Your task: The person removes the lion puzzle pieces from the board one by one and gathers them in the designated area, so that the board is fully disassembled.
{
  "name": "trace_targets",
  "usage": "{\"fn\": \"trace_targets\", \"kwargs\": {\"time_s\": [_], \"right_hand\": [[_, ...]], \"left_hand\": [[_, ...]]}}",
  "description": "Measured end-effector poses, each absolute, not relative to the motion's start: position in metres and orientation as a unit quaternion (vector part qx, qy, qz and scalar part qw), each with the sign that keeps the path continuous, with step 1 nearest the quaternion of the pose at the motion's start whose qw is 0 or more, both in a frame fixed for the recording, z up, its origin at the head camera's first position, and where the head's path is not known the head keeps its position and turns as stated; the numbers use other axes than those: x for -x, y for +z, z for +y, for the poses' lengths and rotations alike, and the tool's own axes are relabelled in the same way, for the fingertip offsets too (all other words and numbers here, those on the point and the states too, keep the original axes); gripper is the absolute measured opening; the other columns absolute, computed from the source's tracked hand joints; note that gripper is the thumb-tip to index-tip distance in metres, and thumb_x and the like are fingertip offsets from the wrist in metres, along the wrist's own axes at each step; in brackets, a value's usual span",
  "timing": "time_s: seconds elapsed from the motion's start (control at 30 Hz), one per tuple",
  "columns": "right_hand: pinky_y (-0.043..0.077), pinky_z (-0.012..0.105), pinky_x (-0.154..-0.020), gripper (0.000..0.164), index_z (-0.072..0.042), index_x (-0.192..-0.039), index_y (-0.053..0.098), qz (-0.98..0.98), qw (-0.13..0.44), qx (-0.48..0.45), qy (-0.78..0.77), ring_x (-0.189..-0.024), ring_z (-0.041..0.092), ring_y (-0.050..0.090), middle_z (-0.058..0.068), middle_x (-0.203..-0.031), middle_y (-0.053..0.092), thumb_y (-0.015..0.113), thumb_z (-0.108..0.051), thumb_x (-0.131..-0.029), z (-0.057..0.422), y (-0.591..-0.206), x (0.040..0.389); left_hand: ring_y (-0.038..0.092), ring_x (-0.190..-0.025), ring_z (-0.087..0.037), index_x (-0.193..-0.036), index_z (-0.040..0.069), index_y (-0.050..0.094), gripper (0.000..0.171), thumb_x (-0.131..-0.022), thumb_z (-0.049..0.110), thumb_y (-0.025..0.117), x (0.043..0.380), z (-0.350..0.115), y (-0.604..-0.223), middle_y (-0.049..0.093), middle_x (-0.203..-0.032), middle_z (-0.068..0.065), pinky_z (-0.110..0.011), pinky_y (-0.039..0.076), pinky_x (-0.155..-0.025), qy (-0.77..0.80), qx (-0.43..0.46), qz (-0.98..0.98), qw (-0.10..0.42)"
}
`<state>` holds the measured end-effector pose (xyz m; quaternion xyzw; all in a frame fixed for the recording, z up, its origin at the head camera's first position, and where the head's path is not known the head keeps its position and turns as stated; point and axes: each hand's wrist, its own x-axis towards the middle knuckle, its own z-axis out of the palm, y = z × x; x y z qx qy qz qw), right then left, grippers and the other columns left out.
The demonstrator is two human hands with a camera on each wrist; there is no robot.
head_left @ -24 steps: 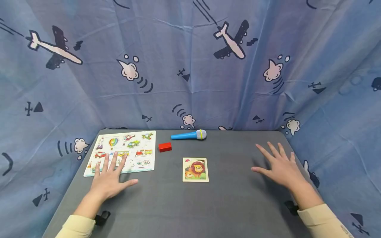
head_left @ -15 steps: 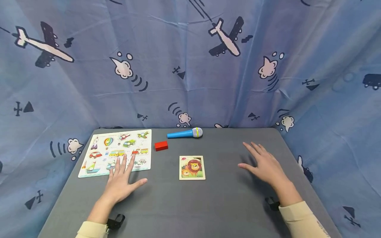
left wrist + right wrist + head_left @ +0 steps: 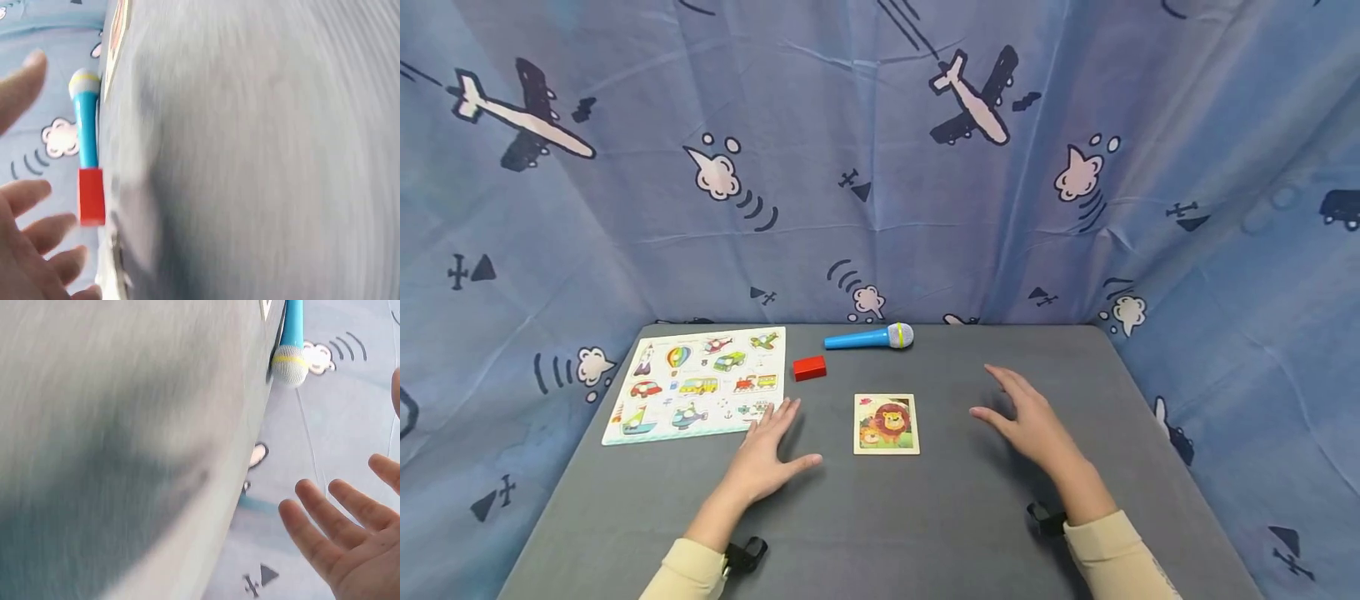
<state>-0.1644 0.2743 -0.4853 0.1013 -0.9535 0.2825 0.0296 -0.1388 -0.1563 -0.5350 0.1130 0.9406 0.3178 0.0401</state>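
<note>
A small square lion picture puzzle lies on the grey table between the two hands. My left hand hovers to its left, fingers spread and thumb out, its fingertips overlapping the lower right corner of the vehicle picture board in the head view. To the right of the lion puzzle my right hand hangs over the table with thumb and fingers apart. Neither hand holds anything. Behind the puzzle lie a red block and a blue toy microphone with a grey head.
The grey table ends at a blue curtain printed with airplanes, which rises behind it and on both sides. Each wrist wears a black camera strap, such as the left strap.
Both hands have moved inward toward the lion puzzle, the left one rightward off most of the vehicle board, the right one leftward. The objects on the table have stayed in place.
</note>
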Motion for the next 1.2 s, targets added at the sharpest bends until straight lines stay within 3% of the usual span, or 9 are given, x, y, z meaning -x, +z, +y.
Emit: {"fn": "trace_targets", "kwargs": {"time_s": [0.27, 0.53, 0.83, 1.03, 1.2], "right_hand": [[0.054, 0.057, -0.093, 0.079, -0.015, -0.154, 0.042, -0.942, 0.023, -0.114, 0.315, -0.12, 0.036, 0.063, 0.017, -0.147, 0.053, 0.072, -0.05, -0.09, 0.232, -0.496, 0.177], [0.055, 0.053, -0.094, 0.073, -0.016, -0.153, 0.044, -0.939, -0.004, -0.124, 0.32, -0.119, 0.03, 0.063, 0.015, -0.145, 0.056, 0.074, -0.041, -0.092, 0.2, -0.508, 0.188], [0.055, 0.049, -0.095, 0.066, -0.01, -0.149, 0.05, -0.932, -0.034, -0.138, 0.333, -0.114, 0.028, 0.063, 0.015, -0.134, 0.063, 0.074, -0.035, -0.093, 0.172, -0.517, 0.197], [0.055, 0.046, -0.091, 0.058, -0.006, -0.144, 0.055, -0.926, -0.046, -0.15, 0.345, -0.105, 0.027, 0.065, 0.014, -0.123, 0.068, 0.074, -0.03, -0.094, 0.156, -0.522, 0.203], [0.056, 0.044, -0.091, 0.051, -0.005, -0.137, 0.061, -0.923, -0.063, -0.16, 0.344, -0.102, 0.023, 0.067, 0.013, -0.119, 0.07, 0.074, -0.029, -0.093, 0.144, -0.526, 0.209]], "left_hand": [[0.023, -0.154, -0.037, -0.155, 0.006, 0.041, 0.097, -0.079, 0.049, 0.083, 0.152, -0.127, -0.54, 0.039, -0.16, -0.014, -0.058, 0.018, -0.124, 0.359, -0.113, 0.925, 0.046], [0.019, -0.155, -0.037, -0.155, 0.005, 0.04, 0.101, -0.075, 0.047, 0.087, 0.167, -0.104, -0.548, 0.037, -0.162, -0.014, -0.056, 0.017, -0.125, 0.358, -0.138, 0.92, 0.081], [0.022, -0.154, -0.038, -0.152, 0.012, 0.047, 0.096, -0.074, 0.051, 0.086, 0.173, -0.079, -0.556, 0.043, -0.159, -0.007, -0.061, 0.015, -0.123, 0.334, -0.112, 0.934, 0.062], [0.021, -0.154, -0.037, -0.15, 0.016, 0.051, 0.089, -0.077, 0.056, 0.082, 0.171, -0.076, -0.555, 0.043, -0.159, -0.005, -0.06, 0.016, -0.124, 0.3, -0.11, 0.946, 0.057], [0.023, -0.154, -0.036, -0.147, 0.017, 0.055, 0.072, -0.089, 0.056, 0.07, 0.173, -0.072, -0.554, 0.045, -0.157, -0.005, -0.059, 0.017, -0.124, 0.282, -0.099, 0.953, 0.053]]}}
